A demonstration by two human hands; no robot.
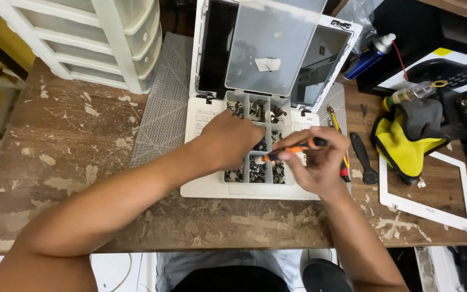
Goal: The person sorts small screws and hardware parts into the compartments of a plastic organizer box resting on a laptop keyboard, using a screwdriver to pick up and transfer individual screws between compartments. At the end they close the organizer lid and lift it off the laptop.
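Observation:
A clear compartment box [255,111] full of small dark screws rests on the keyboard of an open white laptop [201,121]. The box lid [268,48] stands up against the laptop screen. My left hand [228,141] reaches into a middle compartment, fingers curled down among the screws. Whether it pinches a screw is hidden. My right hand [320,162] holds an orange and black screwdriver [293,148] level over the box, its tip pointing left toward my left hand.
A grey mat [160,108] lies under the laptop on the worn wooden table [71,135]. White plastic drawers [104,43] stand at back left. On the right lie a black pry tool [364,157], a yellow-grey cloth [406,138], a white bezel frame [428,208], a blue spray can [368,54] and a small bottle [409,93].

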